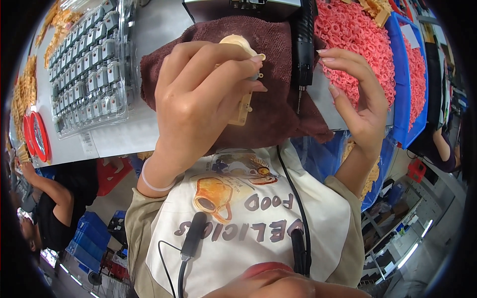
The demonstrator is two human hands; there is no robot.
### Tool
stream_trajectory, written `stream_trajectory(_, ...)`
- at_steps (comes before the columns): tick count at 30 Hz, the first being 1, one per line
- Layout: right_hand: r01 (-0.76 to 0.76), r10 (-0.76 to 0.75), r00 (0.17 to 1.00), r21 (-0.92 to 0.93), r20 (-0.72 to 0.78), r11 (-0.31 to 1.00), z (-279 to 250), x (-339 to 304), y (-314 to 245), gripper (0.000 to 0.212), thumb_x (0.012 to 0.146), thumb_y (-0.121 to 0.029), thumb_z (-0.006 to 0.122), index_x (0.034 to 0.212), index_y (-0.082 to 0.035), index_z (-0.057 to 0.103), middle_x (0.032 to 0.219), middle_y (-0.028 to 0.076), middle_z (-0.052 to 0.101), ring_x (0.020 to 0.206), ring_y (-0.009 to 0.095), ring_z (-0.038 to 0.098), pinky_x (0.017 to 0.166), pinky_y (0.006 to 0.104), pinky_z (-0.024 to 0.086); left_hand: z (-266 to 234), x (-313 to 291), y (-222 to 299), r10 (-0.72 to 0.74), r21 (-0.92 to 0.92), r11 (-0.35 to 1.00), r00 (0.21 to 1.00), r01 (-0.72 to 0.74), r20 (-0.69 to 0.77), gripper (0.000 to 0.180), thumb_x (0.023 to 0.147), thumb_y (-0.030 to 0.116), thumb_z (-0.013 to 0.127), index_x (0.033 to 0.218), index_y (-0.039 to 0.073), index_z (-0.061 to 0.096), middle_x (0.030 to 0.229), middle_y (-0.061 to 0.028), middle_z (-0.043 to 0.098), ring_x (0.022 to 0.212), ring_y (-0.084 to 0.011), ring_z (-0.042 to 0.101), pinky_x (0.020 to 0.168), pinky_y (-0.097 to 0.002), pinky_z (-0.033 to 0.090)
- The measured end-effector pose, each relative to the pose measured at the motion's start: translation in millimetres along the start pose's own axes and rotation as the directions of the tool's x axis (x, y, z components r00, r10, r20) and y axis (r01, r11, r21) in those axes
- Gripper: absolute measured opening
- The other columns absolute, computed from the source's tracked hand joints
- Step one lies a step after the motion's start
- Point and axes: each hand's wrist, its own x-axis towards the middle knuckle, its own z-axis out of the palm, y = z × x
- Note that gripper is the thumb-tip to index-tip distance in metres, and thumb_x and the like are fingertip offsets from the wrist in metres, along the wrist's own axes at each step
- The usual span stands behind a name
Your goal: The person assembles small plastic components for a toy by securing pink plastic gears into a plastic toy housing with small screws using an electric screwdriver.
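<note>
Over the brown cloth (pixel 272 102) on the counter (pixel 124 144), the left hand (pixel 191 97) has its grip closed upon a pale yellow plastic part (pixel 240 113), which it partly hides. At the other side, the right hand (pixel 361 99) has its grip loosely open and visibly holds nothing, near the heap of pink parts (pixel 355 35); between both hands lies a black screwdriver (pixel 302 49).

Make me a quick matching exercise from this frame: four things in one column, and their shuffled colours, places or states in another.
1. Left hand
2. Cloth
3. Pink pieces
4. Clear tray

A. maroon
B. filled with rows of small grey parts
C. gripping a cream plastic part
D. heaped toward the picture's upper right

Pairs: 1-C, 2-A, 3-D, 4-B
</note>
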Motion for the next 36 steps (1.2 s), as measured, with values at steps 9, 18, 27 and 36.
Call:
stream_trajectory(9,-0.053,0.053,0.997,-0.011,-0.050,0.999,3,-6,11,0.036,0.076,0.006,0.058,0.110,-0.001,0.065,0.114,0.014,0.064,0.111,0.027,0.061,0.096,0.0344,0.045,-26,2,-8,-0.070,-0.082,0.992,0.945,0.101,0.320,0.071,0.057,0.037,0.086,0.119,0.007,0.065,0.133,-0.0136,0.053,0.117,-0.0318,0.052,0.097,-0.0405,0.043)
stream_trajectory(18,-0.040,0.036,0.998,-0.083,-0.046,0.996,8,1,14,0.032,0.079,0.002,0.060,0.110,-0.003,0.066,0.108,0.012,0.065,0.098,0.023,0.062,0.087,0.0312,0.048,-25,-4,-12,-0.048,-0.045,0.996,0.872,0.080,0.488,0.101,0.046,0.024,0.091,0.137,0.011,0.051,0.143,-0.0153,0.045,0.127,-0.0369,0.046,0.105,-0.0466,0.038)
stream_trajectory(27,-0.092,0.056,0.987,-0.242,-0.150,0.966,-14,0,28,0.030,0.082,0.001,0.061,0.112,-0.003,0.065,0.111,0.010,0.065,0.104,0.023,0.061,0.090,0.0325,0.046,-11,-10,-2,-0.163,0.018,0.986,0.942,0.165,0.294,0.099,0.051,0.041,0.087,0.138,0.011,0.050,0.142,-0.0137,0.046,0.126,-0.0348,0.045,0.104,-0.0440,0.035)
stream_trajectory(36,-0.192,0.058,0.975,-0.678,-0.216,0.710,-10,-1,68,0.035,0.085,-0.023,0.068,0.117,-0.011,0.065,0.120,0.012,0.060,0.114,0.031,0.056,0.100,0.0425,0.040,-8,-9,-2,-0.197,-0.058,0.974,0.948,0.217,0.251,0.102,0.051,0.039,0.088,0.138,0.007,0.048,0.142,-0.0134,0.048,0.127,-0.0334,0.045,0.106,-0.0438,0.034)
